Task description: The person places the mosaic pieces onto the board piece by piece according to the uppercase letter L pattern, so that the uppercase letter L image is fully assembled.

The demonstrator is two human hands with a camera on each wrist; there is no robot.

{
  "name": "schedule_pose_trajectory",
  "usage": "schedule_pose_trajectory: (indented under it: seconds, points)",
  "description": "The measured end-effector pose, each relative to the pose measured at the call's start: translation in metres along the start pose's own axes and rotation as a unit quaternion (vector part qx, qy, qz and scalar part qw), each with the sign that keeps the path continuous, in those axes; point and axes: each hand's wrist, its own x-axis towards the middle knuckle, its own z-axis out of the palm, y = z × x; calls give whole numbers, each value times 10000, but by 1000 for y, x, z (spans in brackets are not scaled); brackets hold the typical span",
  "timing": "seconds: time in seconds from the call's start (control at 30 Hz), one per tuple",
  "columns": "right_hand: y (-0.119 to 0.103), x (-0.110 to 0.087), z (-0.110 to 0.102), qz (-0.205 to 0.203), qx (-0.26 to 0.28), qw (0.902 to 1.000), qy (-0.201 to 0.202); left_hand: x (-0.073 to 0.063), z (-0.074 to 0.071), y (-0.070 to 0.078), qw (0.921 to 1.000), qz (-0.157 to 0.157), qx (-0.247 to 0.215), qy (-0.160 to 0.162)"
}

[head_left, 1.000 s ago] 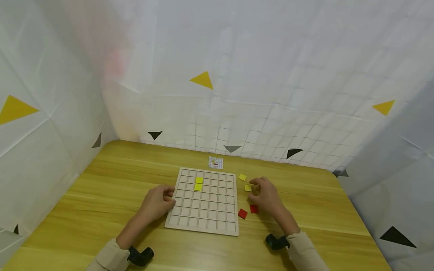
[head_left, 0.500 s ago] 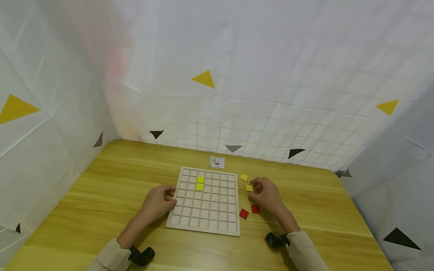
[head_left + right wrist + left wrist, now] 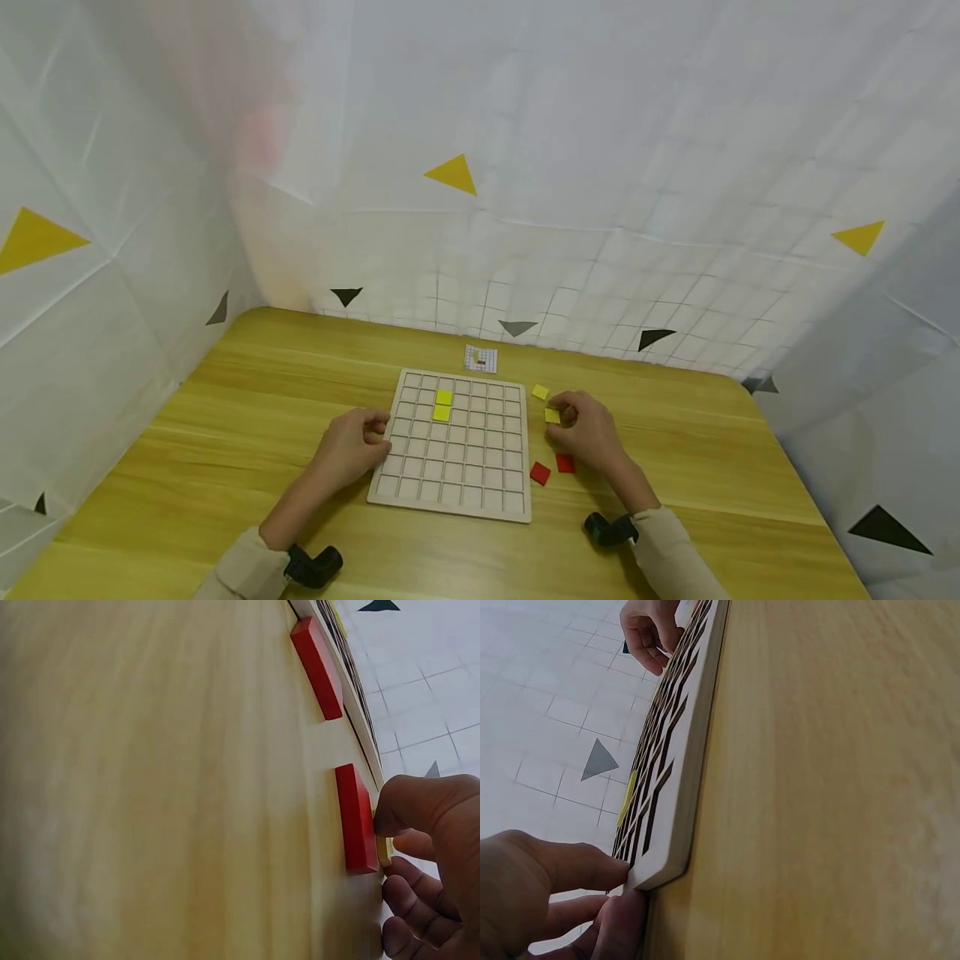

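- White sheeting (image 3: 600, 125); it stands behind and on both sides, creased, with faint grid lines low on the back and yellow, black and grey triangles scattered across it.
- Counter (image 3: 712, 467); pale, yellowish wood grain, rounded at its far corners; it carries everything else.
- Wooden board (image 3: 448, 512); flat on the middle of the counter, between the two hands, its face cut into rows of square cells.
- The hands, well apart, one on each side of the board; the left hand (image 3: 351, 446) rests against the board's left edge, fingers loosely bent, thumb and fingertips touching the rim; the right hand (image 3: 590, 432) is beyond the right edge, thumb and forefinger curled round a yellow tile (image 3: 552, 415) at counter level.
- Beige sleeves (image 3: 675, 550); they end at the wrists, each with a black device (image 3: 315, 568) strapped just beside the cuff.
- Printed card (image 3: 480, 358); just behind the board, a small grid with yellow and red marks.
- Tiles; two bright yellow squares (image 3: 443, 406) sit in neighbouring cells of one column, toward the board's far left; a loose yellow square (image 3: 540, 392) lies near the far right corner; two red squares (image 3: 540, 473) lie on the counter right of the board, one near its edge, the other just beside the right hand.
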Motion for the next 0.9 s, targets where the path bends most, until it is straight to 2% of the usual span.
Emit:
schedule_pose_trajectory:
  seconds: [0.47,0.9]
  points:
    - [-3,1,-1,-162,168,9997,-109,0,-1,2,10000,4,-8,-16]
    - [-3,2,0,-73,-31,9998,-185,-1,-2,1,9999,22,-96,-20]
